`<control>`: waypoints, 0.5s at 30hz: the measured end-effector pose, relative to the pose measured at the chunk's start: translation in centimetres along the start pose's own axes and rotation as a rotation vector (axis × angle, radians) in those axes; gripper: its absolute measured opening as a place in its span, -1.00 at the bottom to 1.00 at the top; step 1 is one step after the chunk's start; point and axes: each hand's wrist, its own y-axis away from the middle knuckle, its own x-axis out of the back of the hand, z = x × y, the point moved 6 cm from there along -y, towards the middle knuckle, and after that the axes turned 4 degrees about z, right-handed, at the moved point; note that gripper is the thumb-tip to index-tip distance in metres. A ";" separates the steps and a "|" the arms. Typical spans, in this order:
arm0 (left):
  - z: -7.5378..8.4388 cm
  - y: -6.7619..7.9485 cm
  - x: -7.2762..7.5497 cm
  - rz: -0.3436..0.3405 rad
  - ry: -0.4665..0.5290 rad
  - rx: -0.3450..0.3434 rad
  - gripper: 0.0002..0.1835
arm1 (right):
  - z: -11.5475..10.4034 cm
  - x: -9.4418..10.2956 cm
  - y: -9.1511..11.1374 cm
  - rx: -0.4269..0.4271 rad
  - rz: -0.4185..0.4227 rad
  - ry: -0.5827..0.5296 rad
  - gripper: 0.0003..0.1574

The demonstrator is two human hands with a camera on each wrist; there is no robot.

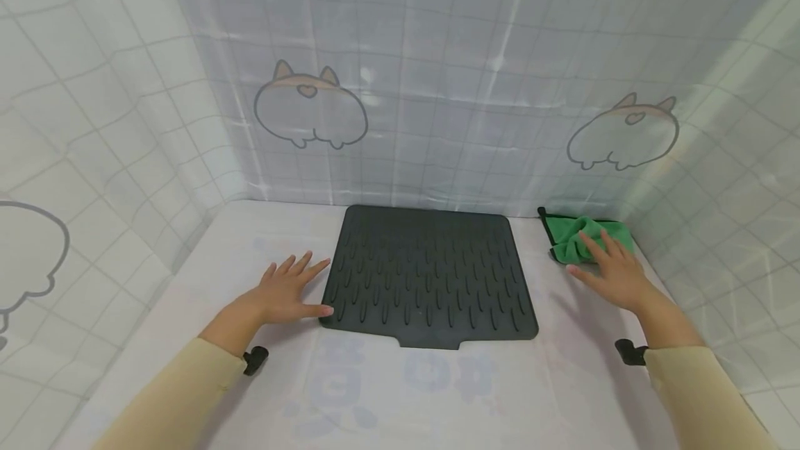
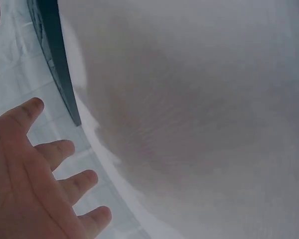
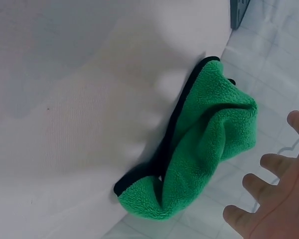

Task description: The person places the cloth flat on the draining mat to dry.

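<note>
Though fingers overlapped it in the head view, the green cloth [image 3: 204, 149] lay bunched, black trim on its edge, near the far right corner of the bench [image 1: 387, 415]. Right hand [image 1: 615, 280] hovered just beside it, grip loose, fingers spread apart; right wrist view showed a gap to the cloth. Black mat [image 1: 428, 276], ridged, lay flat mid-bench, far edge close to the back sheet [image 1: 437, 89], tab on its near edge. Left hand [image 1: 287, 297] was at the mat's left side, grip also loose, fingers spread apart; thumb overlapped the mat in head view, contact couldn't be told. Bench cover was white, faint bluish print at the near side, soft shadows by both arms. Back sheet was pale with a tile grid, creased, shiny streaks, two animal drawings [image 1: 310, 117]. Left sheet [image 1: 94, 123] and right sheet [image 1: 731, 242] had the same grid and closed in the sides. Sleeves [image 1: 169, 394] were cream.
</note>
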 end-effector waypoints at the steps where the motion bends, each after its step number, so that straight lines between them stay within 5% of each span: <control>1: 0.1 -0.1 0.0 -0.005 -0.004 -0.002 0.10 | 0.0 0.0 -0.1 0.000 0.002 -0.008 0.11; 15: 0.0 -0.3 -0.8 -0.096 -0.014 0.020 0.17 | 0.6 0.4 -2.1 -0.010 0.106 -0.126 -0.03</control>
